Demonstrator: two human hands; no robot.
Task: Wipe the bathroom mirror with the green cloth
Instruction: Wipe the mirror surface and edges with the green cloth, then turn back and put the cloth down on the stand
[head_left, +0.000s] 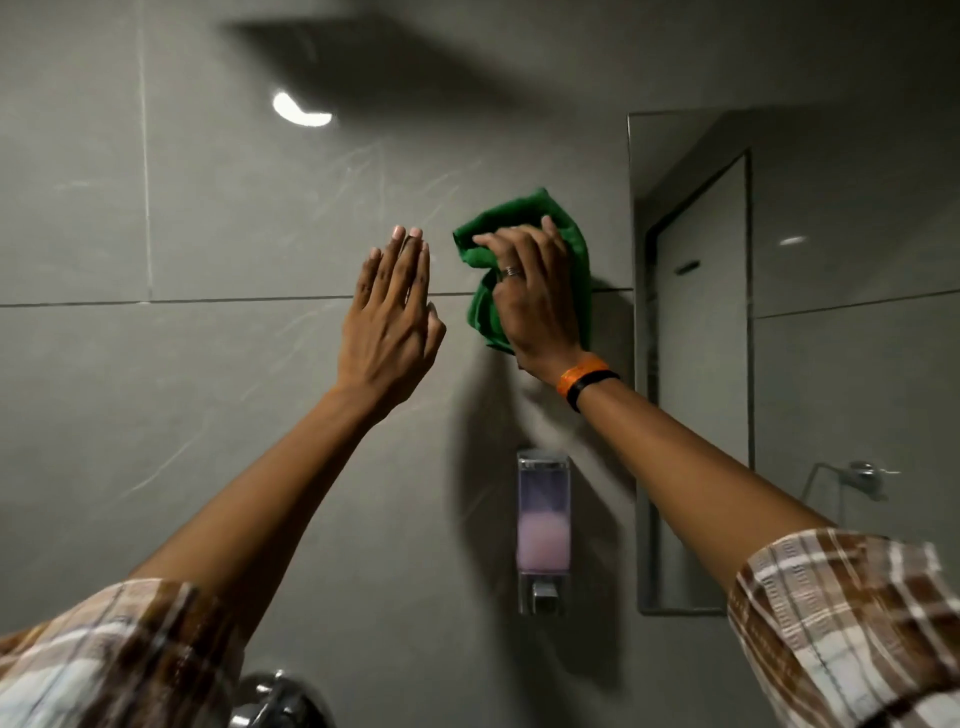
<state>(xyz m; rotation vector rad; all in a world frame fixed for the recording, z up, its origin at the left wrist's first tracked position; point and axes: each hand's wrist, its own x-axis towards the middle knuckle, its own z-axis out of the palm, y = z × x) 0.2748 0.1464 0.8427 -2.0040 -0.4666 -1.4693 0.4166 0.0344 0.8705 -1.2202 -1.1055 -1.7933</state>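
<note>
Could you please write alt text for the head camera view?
The right hand presses a green cloth against grey wall tile, just left of the mirror. The left hand is raised open beside it, above a soap dispenser.

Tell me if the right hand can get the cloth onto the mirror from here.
Probably yes. The right hand presses the green cloth on the tiled wall just beside the mirror, with nothing between them.
</note>
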